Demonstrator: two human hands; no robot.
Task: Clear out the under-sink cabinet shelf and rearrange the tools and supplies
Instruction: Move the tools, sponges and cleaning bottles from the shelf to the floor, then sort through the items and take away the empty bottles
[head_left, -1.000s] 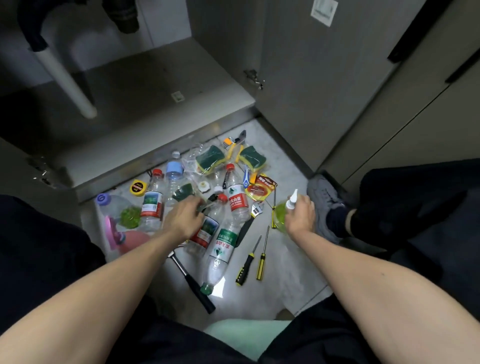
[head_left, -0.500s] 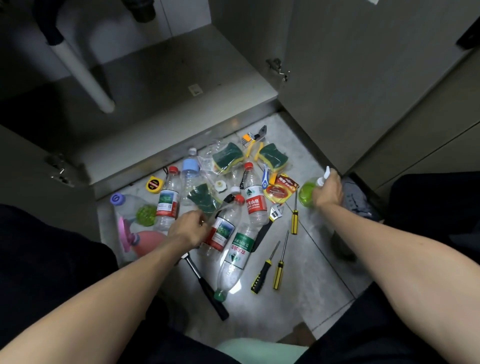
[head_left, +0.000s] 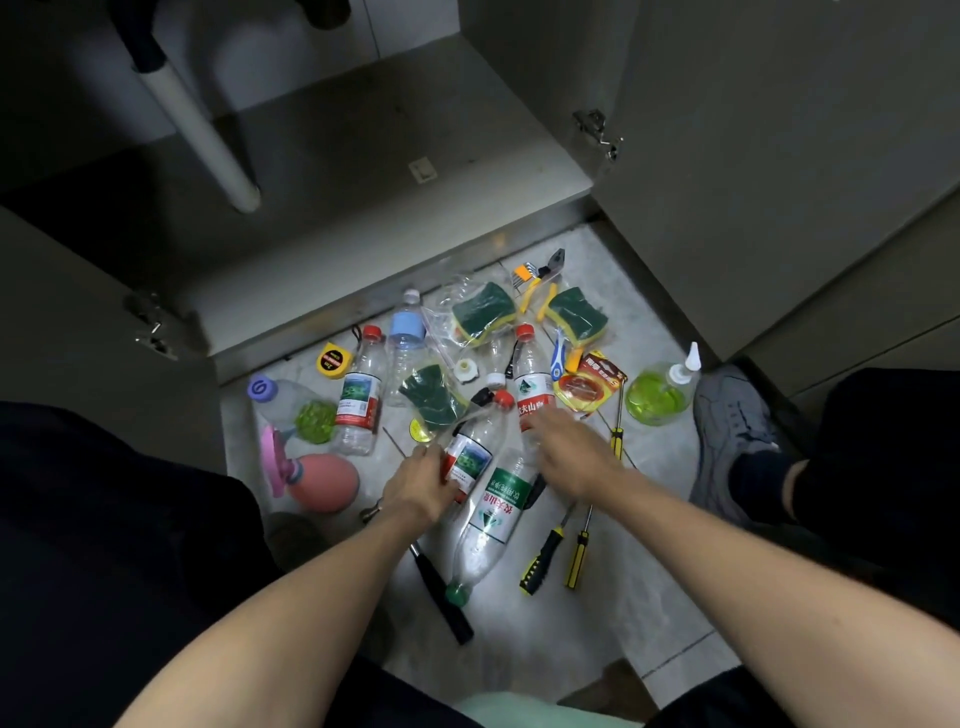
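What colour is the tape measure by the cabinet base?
Yellow case, black round face, on the tape measure; head view.

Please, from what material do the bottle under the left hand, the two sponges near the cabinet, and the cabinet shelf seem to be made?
Red-capped bottle: thin clear plastic; see-through wall, paper-like label.
Sponges: soft yellow foam with a dark green scouring layer, matte and rough-looking; one lies in clear wrap.
Cabinet shelf: probably grey laminate or coated board, smooth and dull; its front edge looks like brushed metal.
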